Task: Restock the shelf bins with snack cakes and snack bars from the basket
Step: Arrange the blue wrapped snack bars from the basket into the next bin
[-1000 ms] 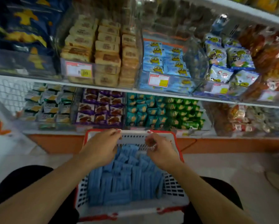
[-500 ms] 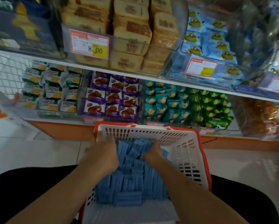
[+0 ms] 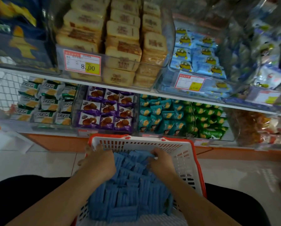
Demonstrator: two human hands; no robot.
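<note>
While both hands reach into the white basket with its red rim at the lower centre of the frame, the heap of blue snack bars fills most of its inside. The left hand lies at the basket's left side, palm down on the bars, its fingers curled down beside the far left corner; whether they grasp a bar cannot be told. The right hand sits near the far wall, its fingers clenched on the top blue bars at the pile's upper edge. Above the basket, the lower shelf holds clear bins of purple-wrapped snack cakes, teal packets and green packets. On the upper shelf, tan cakes stand stacked behind a price tag reading 8.00.
</note>
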